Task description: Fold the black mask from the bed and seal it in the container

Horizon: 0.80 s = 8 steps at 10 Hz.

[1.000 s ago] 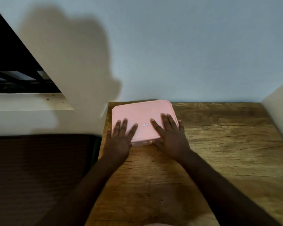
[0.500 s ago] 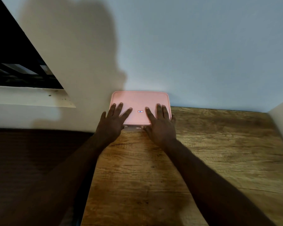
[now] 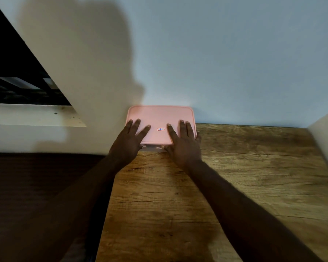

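A pink-lidded container [image 3: 160,115] stands at the back left corner of the wooden table [image 3: 235,176], against the wall. Its clear base shows just under the lid's front edge. My left hand [image 3: 128,140] lies on the lid's left part with its fingers spread. My right hand [image 3: 184,142] lies on the right part in the same way. Both thumbs reach down over the front edge, so each hand clamps the lid. A small red-framed sticker [image 3: 160,129] sits between the hands. The black mask is not in view.
A pale wall [image 3: 235,63] rises right behind the container. Left of the table lies a dark brown bed surface [image 3: 36,186]. A window ledge [image 3: 27,116] and a dark opening are at the upper left. A light panel [image 3: 326,140] borders the table's right side.
My view has tilted up, so the container and hands sit higher against the wall. Both hands have stayed on the lid and my arms have stretched further out.
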{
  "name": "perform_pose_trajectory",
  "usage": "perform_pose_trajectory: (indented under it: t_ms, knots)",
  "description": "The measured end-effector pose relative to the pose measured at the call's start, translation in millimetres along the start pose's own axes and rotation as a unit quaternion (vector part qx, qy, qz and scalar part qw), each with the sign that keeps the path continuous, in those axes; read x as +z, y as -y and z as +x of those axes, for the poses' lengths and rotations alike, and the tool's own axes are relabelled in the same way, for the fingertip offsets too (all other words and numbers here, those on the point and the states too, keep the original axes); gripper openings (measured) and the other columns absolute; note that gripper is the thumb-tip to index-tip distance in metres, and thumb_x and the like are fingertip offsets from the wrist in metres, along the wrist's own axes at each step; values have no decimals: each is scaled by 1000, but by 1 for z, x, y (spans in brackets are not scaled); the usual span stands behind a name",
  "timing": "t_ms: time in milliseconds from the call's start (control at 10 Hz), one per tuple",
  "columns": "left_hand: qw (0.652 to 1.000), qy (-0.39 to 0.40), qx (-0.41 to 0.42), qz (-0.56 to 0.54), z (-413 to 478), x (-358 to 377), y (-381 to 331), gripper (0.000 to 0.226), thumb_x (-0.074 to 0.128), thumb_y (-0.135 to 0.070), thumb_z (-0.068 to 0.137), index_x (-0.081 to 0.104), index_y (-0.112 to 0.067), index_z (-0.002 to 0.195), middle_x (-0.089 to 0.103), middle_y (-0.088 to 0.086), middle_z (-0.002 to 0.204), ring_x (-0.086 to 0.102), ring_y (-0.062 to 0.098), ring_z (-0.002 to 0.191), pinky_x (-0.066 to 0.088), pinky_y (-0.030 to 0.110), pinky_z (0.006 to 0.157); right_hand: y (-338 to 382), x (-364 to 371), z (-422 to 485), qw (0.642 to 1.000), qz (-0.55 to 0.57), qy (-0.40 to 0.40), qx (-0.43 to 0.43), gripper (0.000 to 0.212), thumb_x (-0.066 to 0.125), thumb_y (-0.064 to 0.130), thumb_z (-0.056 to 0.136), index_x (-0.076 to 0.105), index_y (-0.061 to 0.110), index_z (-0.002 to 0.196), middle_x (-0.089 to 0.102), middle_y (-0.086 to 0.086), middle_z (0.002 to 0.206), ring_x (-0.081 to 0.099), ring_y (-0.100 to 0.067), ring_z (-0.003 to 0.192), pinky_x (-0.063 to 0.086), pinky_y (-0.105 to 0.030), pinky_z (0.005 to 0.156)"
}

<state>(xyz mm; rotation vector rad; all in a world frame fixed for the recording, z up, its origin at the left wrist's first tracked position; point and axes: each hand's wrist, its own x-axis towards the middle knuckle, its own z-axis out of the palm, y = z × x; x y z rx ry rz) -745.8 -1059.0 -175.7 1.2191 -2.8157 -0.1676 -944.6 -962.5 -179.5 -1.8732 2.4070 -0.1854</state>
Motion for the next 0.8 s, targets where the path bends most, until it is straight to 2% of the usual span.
perform_pose_trajectory:
  t_ms: [200,300,400,500,600,700,800]
  knots:
    - [1000,14,-5,21,0,-4,-3,71,54,-30,96,12,-29,154,7,14,163,5,37,149,14,46,119,2,-6,-2,1000,-4,8,1,79,45,63,92,8,34,156,3,-13,166,-1,-35,153,10,-68,113]
    - [999,19,-3,43,-2,-6,-4,72,52,-35,96,10,-29,154,7,14,163,6,37,149,17,49,118,4,-11,-3,1000,-6,27,6,80,44,64,92,7,34,156,1,-13,167,-4,-35,153,7,-67,114]
    - [997,41,-24,57,-1,-11,-9,72,47,-38,97,4,-31,154,1,10,164,3,34,150,14,58,115,7,-19,-1,998,-18,57,10,82,41,66,92,2,34,156,-5,-13,166,-8,-34,152,-1,-68,114]
    - [995,43,-32,85,-5,-15,-16,73,45,-40,97,2,-23,154,3,14,163,1,33,150,7,61,115,10,-28,-5,996,-33,80,11,87,40,67,91,-4,31,156,-10,-14,166,-13,-33,152,-9,-66,113]
    - [994,-17,8,112,-17,-24,-29,79,52,-44,92,15,-11,153,18,20,160,9,33,149,3,60,116,14,-36,-20,997,-50,61,15,90,39,67,92,-8,26,156,-11,-14,166,-13,-33,152,-10,-65,114]
    - [985,-88,94,116,-30,-31,-44,77,53,-49,89,32,-3,147,34,21,154,23,35,146,5,58,117,20,-41,-42,997,-72,11,17,86,32,67,94,-2,20,157,-4,-16,166,-8,-33,153,-6,-64,116]
    - [980,-108,120,112,-48,-41,-66,74,48,-50,92,33,-3,147,34,20,154,24,33,146,5,56,118,25,-49,-74,997,-67,-25,38,82,24,67,95,4,17,158,0,-17,166,-7,-33,153,-8,-60,116]
